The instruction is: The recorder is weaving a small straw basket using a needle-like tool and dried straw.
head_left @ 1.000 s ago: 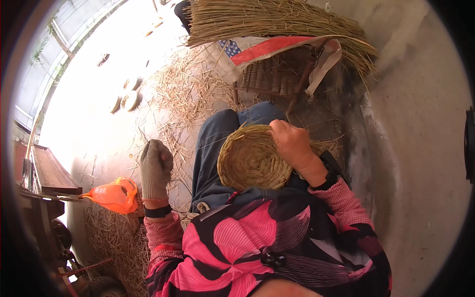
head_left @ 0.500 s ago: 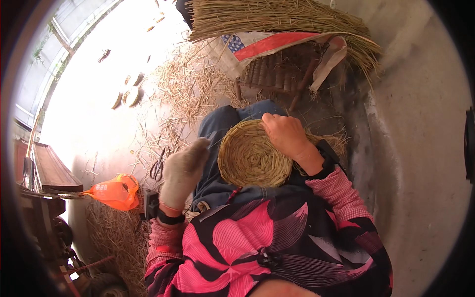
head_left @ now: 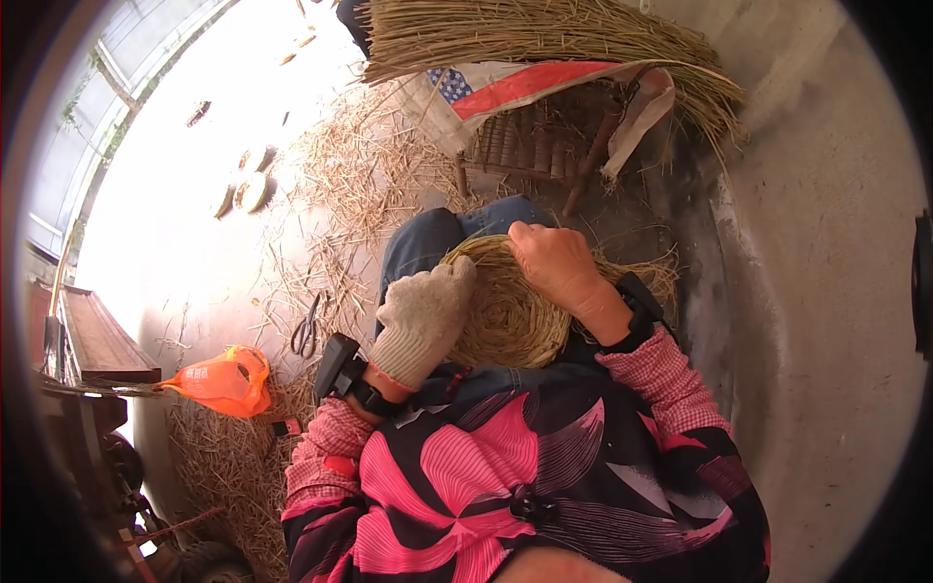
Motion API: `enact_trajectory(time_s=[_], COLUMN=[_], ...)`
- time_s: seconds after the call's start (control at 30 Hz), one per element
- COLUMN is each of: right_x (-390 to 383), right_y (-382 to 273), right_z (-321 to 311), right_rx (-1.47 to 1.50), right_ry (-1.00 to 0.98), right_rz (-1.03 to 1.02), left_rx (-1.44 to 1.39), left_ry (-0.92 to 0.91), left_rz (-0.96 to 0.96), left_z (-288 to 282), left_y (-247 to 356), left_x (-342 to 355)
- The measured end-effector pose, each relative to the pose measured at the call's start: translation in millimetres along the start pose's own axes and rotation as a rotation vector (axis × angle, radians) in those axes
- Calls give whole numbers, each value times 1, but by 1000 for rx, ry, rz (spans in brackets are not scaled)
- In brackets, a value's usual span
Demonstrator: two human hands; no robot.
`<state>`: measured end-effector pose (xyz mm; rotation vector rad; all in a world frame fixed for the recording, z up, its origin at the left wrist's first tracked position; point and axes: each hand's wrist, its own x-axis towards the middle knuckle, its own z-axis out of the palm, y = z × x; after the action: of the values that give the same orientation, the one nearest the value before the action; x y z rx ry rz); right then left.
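Observation:
A round, coiled straw basket (head_left: 515, 325) rests on my lap, its spiral bottom and raised rim showing. My bare right hand (head_left: 561, 266) pinches the far right part of its rim between thumb and fingers. Over the left side of the basket lies my left hand (head_left: 428, 309), in a pale knitted work glove. Its fingers are curled in near the far left rim, and whatever they may hold is hidden. Loose straw ends (head_left: 649, 277) stick out to the right, behind my right wrist.
A thick bundle of straw stalks (head_left: 544, 39) lies on a striped sack over a low slatted bamboo seat (head_left: 530, 144). Scissors (head_left: 305, 330) lie on the floor at the left, near an orange plastic bag (head_left: 222, 381). Straw scraps (head_left: 364, 185) litter the ground.
My left hand has come in from the left, away from the basket, to lie over its left side. The right hand keeps its grip on the rim.

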<state>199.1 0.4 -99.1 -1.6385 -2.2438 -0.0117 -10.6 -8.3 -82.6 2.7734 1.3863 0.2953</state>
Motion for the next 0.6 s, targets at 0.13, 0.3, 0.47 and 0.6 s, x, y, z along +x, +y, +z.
enact_trajectory(time_s=[0.13, 0.3, 0.47, 0.6], right_x=[1, 0, -2, -3], right_y=[-2, -3, -1, -2], right_z=[-2, -3, 0, 3], right_rx=[-7, -20, -3, -48], right_ry=[-2, -40, -7, -12], right_rz=[-8, -1, -13, -25], left_rx=[1, 2, 5, 37], left_ry=[-9, -28, -41, -76], left_rz=[-1, 8, 17, -24], left_z=[0, -5, -9, -10], left_y=[0, 1, 3, 12], left_x=[1, 0, 2, 7])
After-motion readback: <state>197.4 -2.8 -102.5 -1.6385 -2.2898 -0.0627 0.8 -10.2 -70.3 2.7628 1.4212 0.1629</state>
